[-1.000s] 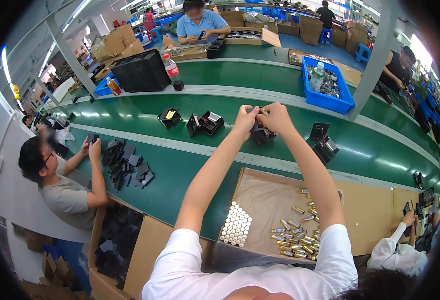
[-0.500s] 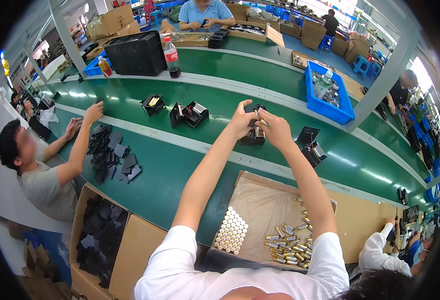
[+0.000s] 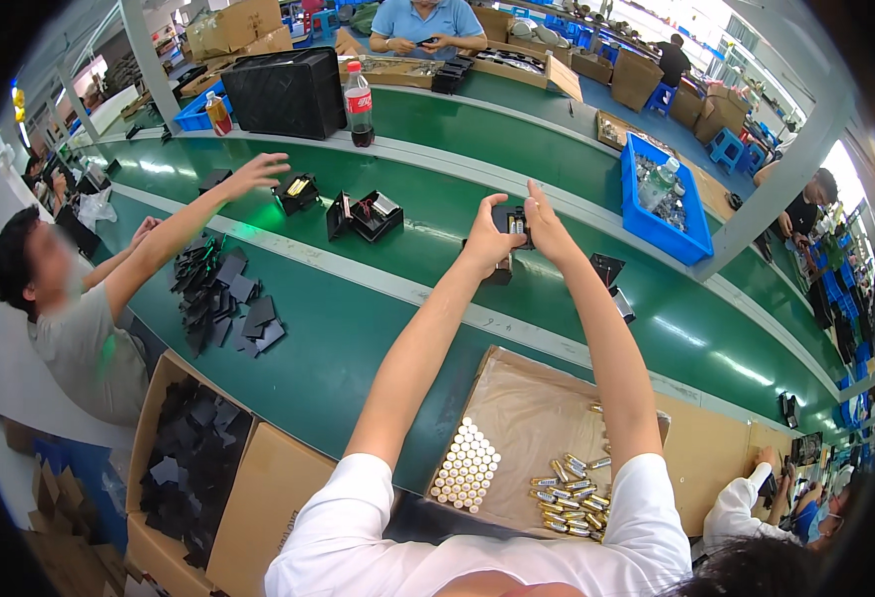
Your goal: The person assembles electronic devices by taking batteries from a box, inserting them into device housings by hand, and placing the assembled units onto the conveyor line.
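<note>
1. A black case [image 3: 514,221] with batteries in it is between the two hands, above the green counter [image 3: 427,254].
2. The left hand [image 3: 488,239] has its fingers closed on the case's left side.
3. The right hand [image 3: 549,235] is at its right side, one finger stretched upward; I cannot tell whether it grips.
4. Nearer the body, a carton tray [image 3: 532,403] holds upright batteries [image 3: 467,466] and loose gold batteries [image 3: 569,497].
</note>
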A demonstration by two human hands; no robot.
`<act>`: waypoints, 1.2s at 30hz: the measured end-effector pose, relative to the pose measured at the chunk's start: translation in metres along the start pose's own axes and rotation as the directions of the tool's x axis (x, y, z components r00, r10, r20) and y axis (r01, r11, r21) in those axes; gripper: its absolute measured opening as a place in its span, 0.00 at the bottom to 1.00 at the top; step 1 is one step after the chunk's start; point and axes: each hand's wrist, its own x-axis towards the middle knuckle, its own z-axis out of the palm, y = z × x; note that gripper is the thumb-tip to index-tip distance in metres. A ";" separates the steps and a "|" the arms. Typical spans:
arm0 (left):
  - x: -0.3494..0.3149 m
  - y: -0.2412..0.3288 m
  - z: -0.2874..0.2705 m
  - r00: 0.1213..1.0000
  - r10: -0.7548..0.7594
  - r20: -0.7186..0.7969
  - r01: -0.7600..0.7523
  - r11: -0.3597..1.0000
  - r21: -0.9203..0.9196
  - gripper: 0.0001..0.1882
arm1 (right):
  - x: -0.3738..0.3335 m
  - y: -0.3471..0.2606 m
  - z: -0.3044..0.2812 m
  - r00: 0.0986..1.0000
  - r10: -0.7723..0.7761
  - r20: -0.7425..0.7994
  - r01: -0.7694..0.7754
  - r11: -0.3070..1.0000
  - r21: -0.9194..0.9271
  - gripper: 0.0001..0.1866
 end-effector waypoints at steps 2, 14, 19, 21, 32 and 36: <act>-0.002 0.003 -0.009 0.999 -0.046 -0.015 0.046 0.999 0.007 0.44 | -0.002 -0.004 0.011 0.999 0.030 0.019 -0.031 0.998 0.048 0.30; 0.000 0.012 -0.034 0.987 -0.047 -0.153 0.073 0.983 0.167 0.42 | -0.002 -0.013 0.049 0.977 0.211 0.019 -0.199 0.883 0.424 0.20; 0.000 0.020 -0.099 0.959 0.254 -0.127 -0.086 0.684 0.724 0.36 | 0.006 -0.028 0.084 0.978 0.175 0.118 -0.207 0.902 0.379 0.19; 0.008 0.055 -0.070 0.988 0.006 -0.153 0.127 0.528 0.839 0.30 | -0.004 0.010 0.062 0.961 0.261 0.094 -0.278 0.908 0.315 0.19; 0.026 0.074 -0.449 0.634 0.496 -0.594 0.414 0.432 0.802 0.22 | -0.105 -0.039 -0.041 0.979 -0.186 -0.088 0.097 0.793 -0.602 0.13; 0.048 0.080 -0.494 0.679 0.440 -0.588 0.358 0.501 0.788 0.25 | -0.142 -0.011 -0.038 0.993 -0.088 0.083 0.121 0.752 -0.648 0.11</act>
